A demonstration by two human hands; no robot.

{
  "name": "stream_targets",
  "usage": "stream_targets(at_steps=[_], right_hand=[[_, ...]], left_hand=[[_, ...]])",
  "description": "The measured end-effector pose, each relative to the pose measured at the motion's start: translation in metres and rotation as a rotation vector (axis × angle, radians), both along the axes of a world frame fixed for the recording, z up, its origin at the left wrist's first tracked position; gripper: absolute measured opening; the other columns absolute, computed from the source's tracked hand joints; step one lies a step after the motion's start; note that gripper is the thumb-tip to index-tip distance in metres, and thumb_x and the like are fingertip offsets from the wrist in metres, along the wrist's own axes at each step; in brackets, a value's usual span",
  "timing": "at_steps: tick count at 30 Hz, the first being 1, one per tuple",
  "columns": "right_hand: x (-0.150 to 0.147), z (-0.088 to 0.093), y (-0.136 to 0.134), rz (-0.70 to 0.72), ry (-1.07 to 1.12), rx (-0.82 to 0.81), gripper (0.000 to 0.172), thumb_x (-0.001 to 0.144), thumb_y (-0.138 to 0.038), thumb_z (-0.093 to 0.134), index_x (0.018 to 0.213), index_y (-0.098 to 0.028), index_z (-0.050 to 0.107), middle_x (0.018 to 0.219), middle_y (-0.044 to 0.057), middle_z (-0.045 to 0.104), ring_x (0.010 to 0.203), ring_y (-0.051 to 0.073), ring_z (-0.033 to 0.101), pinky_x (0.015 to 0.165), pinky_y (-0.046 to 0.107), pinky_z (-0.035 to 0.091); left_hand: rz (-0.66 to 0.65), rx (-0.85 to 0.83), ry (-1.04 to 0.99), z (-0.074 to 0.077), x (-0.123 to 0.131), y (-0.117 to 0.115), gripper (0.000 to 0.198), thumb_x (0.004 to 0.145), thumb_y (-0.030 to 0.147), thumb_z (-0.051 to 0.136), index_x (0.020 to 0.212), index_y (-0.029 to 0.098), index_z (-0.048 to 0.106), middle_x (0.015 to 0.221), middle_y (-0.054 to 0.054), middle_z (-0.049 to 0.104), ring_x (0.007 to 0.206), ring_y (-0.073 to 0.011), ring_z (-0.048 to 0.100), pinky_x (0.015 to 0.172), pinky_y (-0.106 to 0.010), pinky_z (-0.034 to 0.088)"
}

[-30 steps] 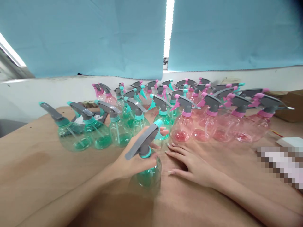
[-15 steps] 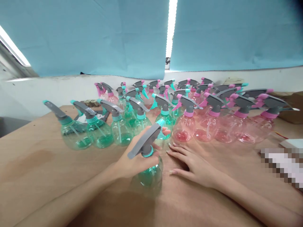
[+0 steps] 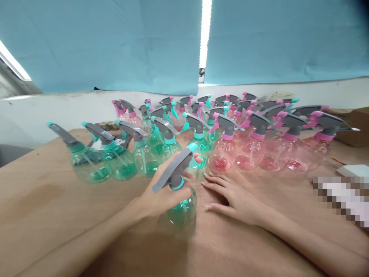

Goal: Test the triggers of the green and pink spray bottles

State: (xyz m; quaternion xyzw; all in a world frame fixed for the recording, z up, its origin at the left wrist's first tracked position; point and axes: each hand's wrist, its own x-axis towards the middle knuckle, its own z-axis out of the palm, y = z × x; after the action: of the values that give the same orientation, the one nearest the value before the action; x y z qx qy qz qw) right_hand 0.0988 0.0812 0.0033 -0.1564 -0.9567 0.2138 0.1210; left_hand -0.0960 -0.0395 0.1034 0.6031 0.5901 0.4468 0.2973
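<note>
My left hand [image 3: 164, 192] is wrapped around the neck of a green spray bottle [image 3: 182, 211] with a grey and turquoise trigger head. The bottle stands close in front of me, and some of my fingers are hidden behind it. To its right, my right hand [image 3: 235, 196] lies on the wooden table [image 3: 121, 238] with fingers spread, holding nothing. Just beyond my fingertips is a pink spray bottle [image 3: 222, 156] in the front row. Another green spray bottle [image 3: 198, 148] stands beside it, behind the held one.
Several rows of green and pink spray bottles fill the table's far side, green [image 3: 119, 163] mostly left, pink [image 3: 271, 154] mostly right. A brown cardboard box [image 3: 353, 129] sits at the far right, near a white object [image 3: 354, 173]. Blue sheeting [image 3: 115, 46] hangs behind.
The whole view has shifted slightly. My left hand keeps its hold on the green spray bottle, and my right hand stays flat on the table.
</note>
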Motion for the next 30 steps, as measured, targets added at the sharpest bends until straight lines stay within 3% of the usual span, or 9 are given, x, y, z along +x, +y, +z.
stream_targets(at_steps=[3,8,15,19,24,30], right_hand=[[-0.0002,-0.0004,0.0004,0.007,0.004,-0.004,0.068,0.089,-0.063,0.051,0.143,-0.022,0.047,0.148,0.012,0.046,0.138,0.033,0.038,0.110,0.054,0.035],[-0.0003,-0.0009,-0.0001,0.008,0.007,-0.001,0.068,0.089,-0.063,0.050,0.143,-0.022,0.046,0.147,0.012,0.046,0.137,0.033,0.038,0.110,0.054,0.035],[-0.0003,-0.0012,-0.0013,0.001,0.012,0.000,0.067,0.090,-0.063,0.049,0.143,-0.022,0.047,0.148,0.012,0.045,0.138,0.033,0.038,0.110,0.054,0.035],[-0.0008,-0.0006,-0.0022,-0.006,0.006,0.010,0.067,0.090,-0.063,0.049,0.142,-0.020,0.048,0.148,0.013,0.045,0.138,0.033,0.037,0.110,0.053,0.035],[-0.0008,-0.0008,-0.0033,-0.018,0.019,-0.006,0.065,0.090,-0.061,0.049,0.143,-0.024,0.047,0.147,0.011,0.047,0.138,0.033,0.037,0.110,0.053,0.035],[-0.0010,-0.0005,-0.0034,-0.017,0.021,0.005,0.064,0.091,-0.061,0.049,0.143,-0.024,0.047,0.147,0.010,0.047,0.138,0.033,0.038,0.110,0.054,0.035]], left_hand=[[0.006,0.031,0.038,0.0012,-0.0003,0.0001,0.045,0.066,0.014,0.055,0.111,0.022,0.053,0.111,-0.007,0.064,0.086,-0.0206,0.066,0.072,-0.031,0.053],[0.071,0.043,0.162,0.0031,0.0013,-0.0023,0.025,0.066,0.018,0.053,0.090,0.024,0.056,0.079,0.000,0.062,0.065,-0.0179,0.059,0.063,-0.031,0.049],[0.044,0.129,0.120,0.0047,0.0024,-0.0026,0.024,0.064,0.014,0.054,0.086,0.024,0.054,0.088,-0.001,0.062,0.082,-0.0209,0.062,0.079,-0.032,0.051],[0.040,0.055,0.130,0.0052,0.0018,-0.0021,0.035,0.065,0.016,0.054,0.099,0.024,0.059,0.092,-0.003,0.064,0.078,-0.0212,0.063,0.069,-0.031,0.052],[0.008,0.004,0.053,0.0054,0.0047,-0.0045,0.057,0.070,0.016,0.056,0.126,0.028,0.052,0.125,-0.006,0.060,0.094,-0.0228,0.065,0.077,-0.032,0.054],[0.027,-0.007,0.040,0.0022,0.0066,-0.0063,0.063,0.073,0.017,0.058,0.134,0.030,0.047,0.127,-0.006,0.061,0.099,-0.0250,0.064,0.076,-0.032,0.056]])
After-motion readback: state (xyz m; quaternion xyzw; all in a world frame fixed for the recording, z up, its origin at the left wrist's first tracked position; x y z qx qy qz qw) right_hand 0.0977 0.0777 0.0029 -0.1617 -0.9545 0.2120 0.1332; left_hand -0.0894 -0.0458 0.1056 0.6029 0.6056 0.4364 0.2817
